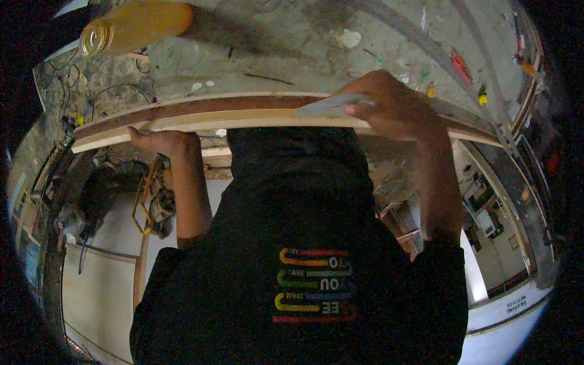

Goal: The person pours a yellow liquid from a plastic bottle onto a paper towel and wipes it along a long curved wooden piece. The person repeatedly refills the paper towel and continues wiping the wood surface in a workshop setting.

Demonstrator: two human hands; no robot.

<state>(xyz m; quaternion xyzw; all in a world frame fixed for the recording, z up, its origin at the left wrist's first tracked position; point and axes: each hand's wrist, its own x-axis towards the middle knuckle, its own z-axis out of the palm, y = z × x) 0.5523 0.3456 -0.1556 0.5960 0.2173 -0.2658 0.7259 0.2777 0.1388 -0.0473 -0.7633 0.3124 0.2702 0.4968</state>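
A long wooden strip (243,117), pale along its edges with a reddish-brown band, runs crosswise in front of my body. Near its left end my left hand (163,141) grips it from the near side, with the thumb along the pale edge and the other fingers largely hidden. Over the right part of the strip, my right hand (389,109) is closed around a thin, flat grey piece (328,107). That piece lies against or just over the wood; its pointed end is toward the left. Blur hides whether it is a blade or a folded sheet.
A bottle with amber contents (140,27) is at the upper left, beyond the strip. The paint-spotted grey surface (274,55) bears a red object (461,66) and a thin dark stick (267,79). Dark hoses or cables (420,36) curve across the upper right.
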